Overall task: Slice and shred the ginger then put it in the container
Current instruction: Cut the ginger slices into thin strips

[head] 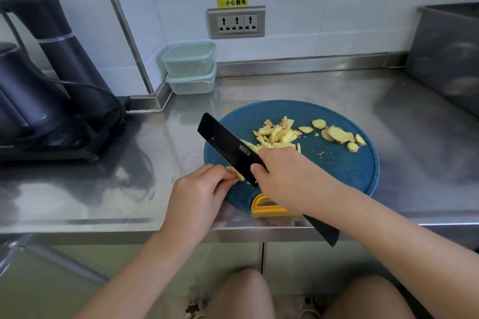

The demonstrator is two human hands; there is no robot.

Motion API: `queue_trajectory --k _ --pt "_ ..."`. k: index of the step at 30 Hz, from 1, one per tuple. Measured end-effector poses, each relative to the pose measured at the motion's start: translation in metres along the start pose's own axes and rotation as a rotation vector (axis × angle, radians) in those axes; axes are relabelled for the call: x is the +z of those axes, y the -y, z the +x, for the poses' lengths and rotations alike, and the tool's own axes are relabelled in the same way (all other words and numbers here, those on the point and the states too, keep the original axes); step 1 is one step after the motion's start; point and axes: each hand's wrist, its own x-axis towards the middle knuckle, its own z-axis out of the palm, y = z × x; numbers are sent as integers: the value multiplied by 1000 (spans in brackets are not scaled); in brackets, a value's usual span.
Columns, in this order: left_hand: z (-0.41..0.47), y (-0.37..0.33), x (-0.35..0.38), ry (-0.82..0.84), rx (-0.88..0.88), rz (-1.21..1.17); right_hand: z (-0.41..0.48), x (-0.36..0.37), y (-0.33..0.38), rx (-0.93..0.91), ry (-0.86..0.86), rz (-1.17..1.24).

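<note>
A round blue cutting board (344, 163) lies on the steel counter. A pile of ginger shreds (278, 134) sits at its middle, and several ginger slices (337, 134) lie to the right. My right hand (287, 176) grips a black knife (228, 146), blade slanting up to the left over the board. My left hand (199, 189) pinches a small ginger piece (237, 173) at the board's left edge, right beside the blade. Two stacked lidded clear containers (190, 67) stand at the back wall.
A dark appliance (51, 96) with a cable fills the left of the counter. A grey bin (448, 54) stands at the far right. A socket panel (236, 22) is on the wall. The board's yellow handle (267, 207) is at the counter's front edge.
</note>
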Motion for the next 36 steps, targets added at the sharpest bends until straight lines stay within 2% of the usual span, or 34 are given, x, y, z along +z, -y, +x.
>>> queue_trajectory --k 7,12,20,25,36 --pt "2 3 2 25 -12 12 1 -2 0 -6 -6 45" --pt "2 5 2 26 -2 19 1 -3 1 -40 26 -18" --pt "3 3 1 45 -1 14 -1 10 3 -58 -43 -92" --pt "1 3 4 26 -12 25 -1 22 5 -23 -53 -46" --pt "-1 5 5 -35 30 67 -1 19 20 -2 -13 -141"
